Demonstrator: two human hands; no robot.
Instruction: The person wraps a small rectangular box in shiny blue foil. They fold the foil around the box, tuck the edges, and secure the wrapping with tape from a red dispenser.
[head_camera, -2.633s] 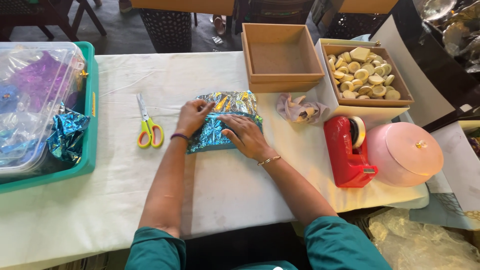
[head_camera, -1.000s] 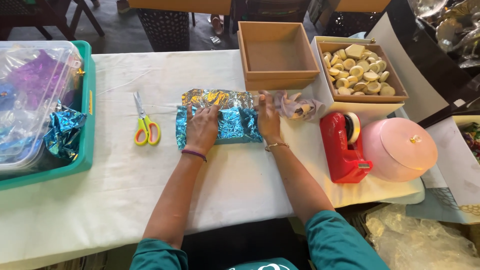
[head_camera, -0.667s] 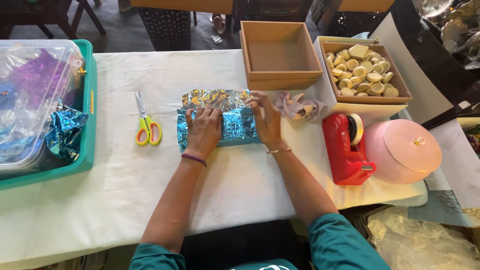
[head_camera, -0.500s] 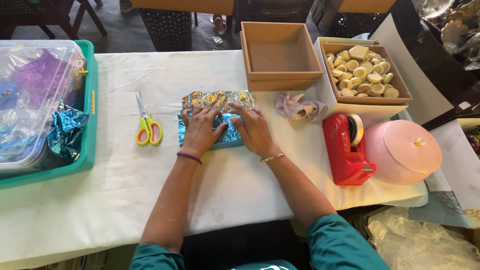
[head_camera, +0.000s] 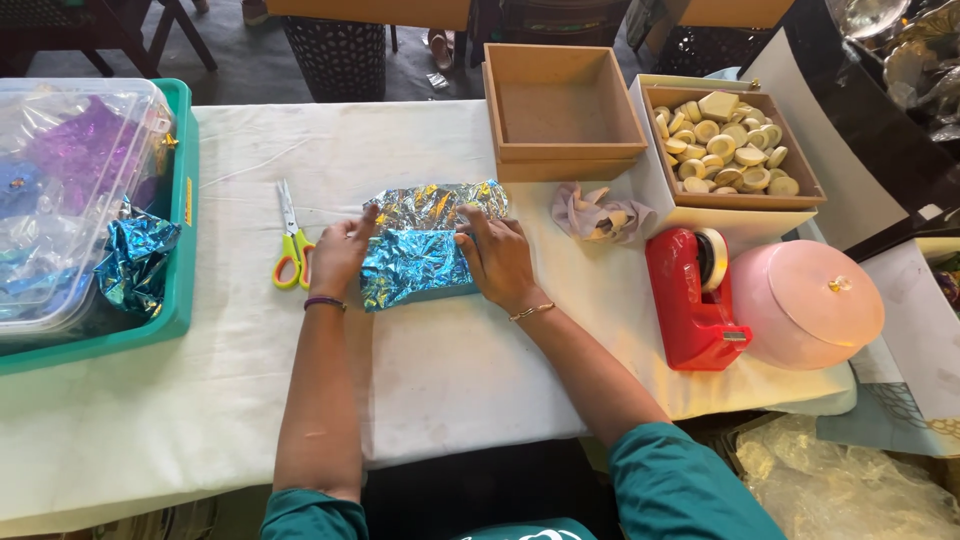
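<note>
The right hand (head_camera: 497, 262) covers the right part of the blue foil parcel (head_camera: 415, 265), and whatever the foil wraps is hidden. At the table's (head_camera: 450, 380) left edge the teal tray (head_camera: 180, 260) is cut off; contents of its clear bin (head_camera: 70, 190) stay blurred

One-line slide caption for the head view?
Both hands, left hand and right hand, press blue foil wrap on a white table.

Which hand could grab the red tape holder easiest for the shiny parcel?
Probably the right hand: it rests on the foil-wrapped parcel on the side nearer the red tape dispenser. The left hand sits nearer the scissors.
</note>
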